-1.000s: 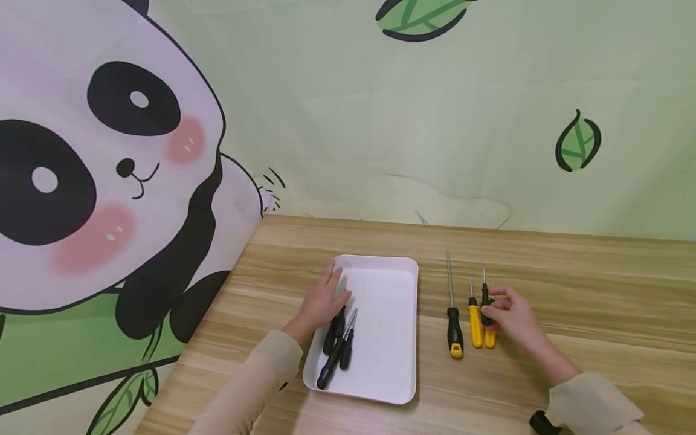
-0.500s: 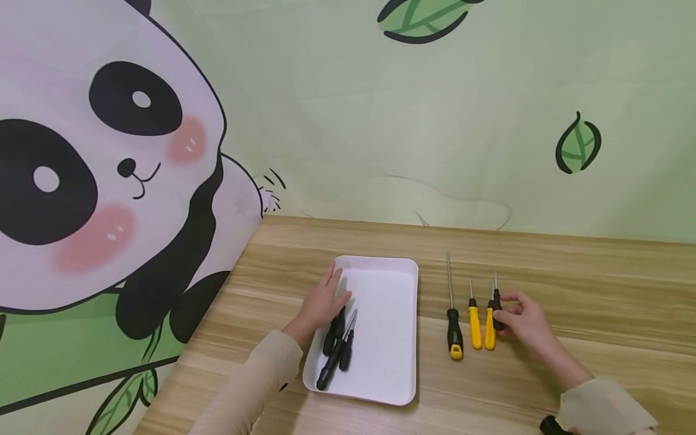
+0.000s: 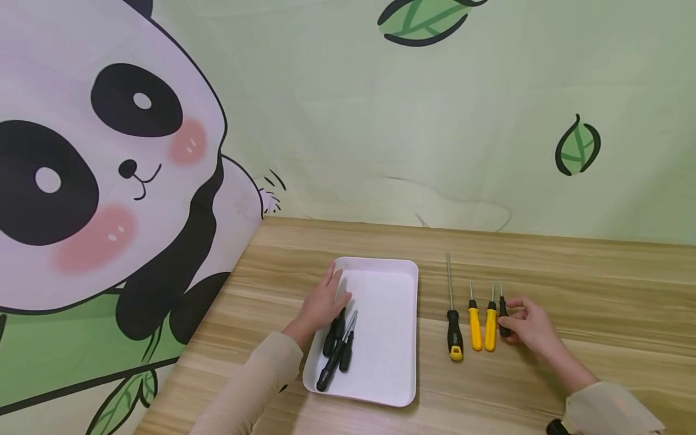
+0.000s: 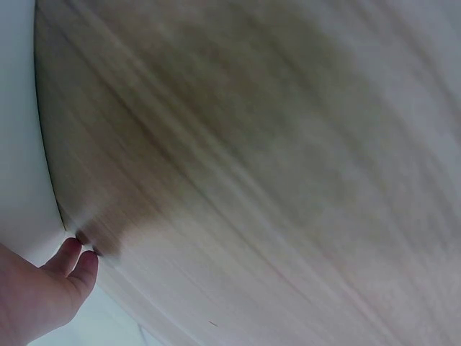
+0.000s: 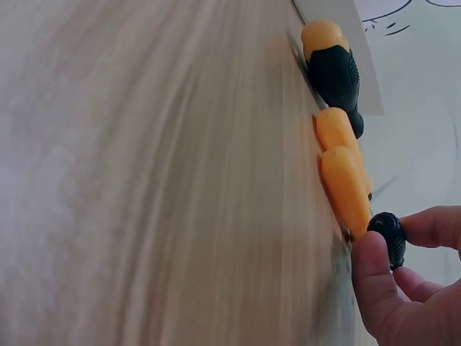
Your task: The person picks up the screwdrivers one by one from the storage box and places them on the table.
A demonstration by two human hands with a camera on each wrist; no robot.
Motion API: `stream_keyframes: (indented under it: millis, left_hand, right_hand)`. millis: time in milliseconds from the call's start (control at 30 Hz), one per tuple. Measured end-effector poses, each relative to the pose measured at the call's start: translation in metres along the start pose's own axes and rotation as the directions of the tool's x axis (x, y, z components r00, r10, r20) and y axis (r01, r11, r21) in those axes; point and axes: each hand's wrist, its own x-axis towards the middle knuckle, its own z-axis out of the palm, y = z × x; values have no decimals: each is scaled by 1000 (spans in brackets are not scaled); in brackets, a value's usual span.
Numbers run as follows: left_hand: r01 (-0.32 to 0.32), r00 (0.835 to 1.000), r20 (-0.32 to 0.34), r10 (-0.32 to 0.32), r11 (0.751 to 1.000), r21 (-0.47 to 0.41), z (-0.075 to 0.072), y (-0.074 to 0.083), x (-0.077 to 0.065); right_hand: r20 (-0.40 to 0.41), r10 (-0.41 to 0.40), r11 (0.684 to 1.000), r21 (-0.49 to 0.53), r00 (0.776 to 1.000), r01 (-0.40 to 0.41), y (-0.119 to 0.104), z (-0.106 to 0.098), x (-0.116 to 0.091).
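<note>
Black screwdriver (image 3: 502,308) | pinched in right hand (image 3: 531,326), thumb against fingers | table (image 3: 625,302) contact unclear | left hand (image 3: 319,306), fingers extended, at tray (image 3: 383,344)

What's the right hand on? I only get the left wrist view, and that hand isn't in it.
Observer: The right hand pinches a small black-handled screwdriver by its handle.
Operator: What's its nearest neighbour?
Observer: A yellow-handled screwdriver, just left of it in the head view.
Operator: Any more black-handled ones off my feed?
Observer: Yes, several black screwdrivers lie toward the left side of the white tray; the left hand hides part of that side, so no exact count.
</note>
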Motion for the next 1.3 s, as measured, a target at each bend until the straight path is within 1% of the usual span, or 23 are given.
stream_keyframes:
  millis: [200, 400, 833, 1000, 1300]
  left_hand:
    - [8, 1000, 9, -8, 1000, 0, -1, 0, 0]
    - [3, 1000, 4, -3, 1000, 3, 0, 0, 0]
    - [2, 1000, -3, -2, 1000, 3, 2, -2, 1]
    - [3, 1000, -3, -3, 1000, 4, 2, -1, 0]
    - [3, 1000, -4, -3, 1000, 5, 2, -2, 1]
  right_hand:
    - [23, 24, 1000, -11, 999, -24, 3, -3, 2]
    - [35, 21, 999, -25, 999, -20, 4, -4, 2]
    - [54, 74, 993, -98, 996, -68, 2, -6, 2]
    - [64, 72, 990, -126, 995, -63, 2, -7, 4]
    - [59, 78, 986, -155, 995, -68, 4, -6, 5]
